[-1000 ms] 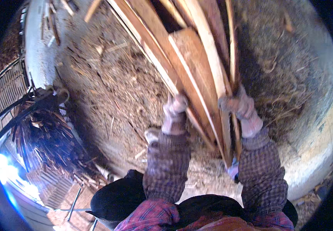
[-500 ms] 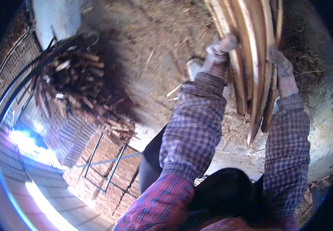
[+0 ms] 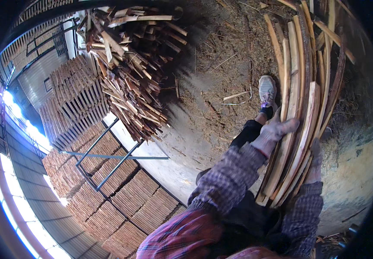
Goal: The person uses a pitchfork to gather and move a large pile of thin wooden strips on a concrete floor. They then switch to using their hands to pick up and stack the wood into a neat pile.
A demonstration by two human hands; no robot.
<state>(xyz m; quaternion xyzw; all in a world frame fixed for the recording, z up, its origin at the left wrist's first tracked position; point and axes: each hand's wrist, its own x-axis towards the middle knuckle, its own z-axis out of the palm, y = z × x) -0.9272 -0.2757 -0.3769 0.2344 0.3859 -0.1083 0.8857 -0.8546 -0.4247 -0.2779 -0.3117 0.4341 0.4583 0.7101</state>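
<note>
A bundle of long, rough wooden strips (image 3: 293, 77) runs from the far right back toward my body, its near ends by my lap. My left hand (image 3: 277, 130), in a pale, dirty work glove, is closed round its left side, with the fingers partly hidden. On the opposite side my right hand (image 3: 315, 160), also gloved, presses against the strips; they hide most of its fingers, and it looks closed on the bundle. Checked sleeve covers reach over both forearms.
A large heap of wood offcuts (image 3: 130, 69) stands at the far left. Behind a metal frame (image 3: 109, 155) are stacked boards (image 3: 130, 190). My shoe (image 3: 267, 90) rests on the debris-strewn floor, left of the bundle. More loose strips (image 3: 331, 36) lie at the far right.
The bundle and both hands have come closer to my body. My view has turned, so more of the heap, the stacked boards and my shoe shows.
</note>
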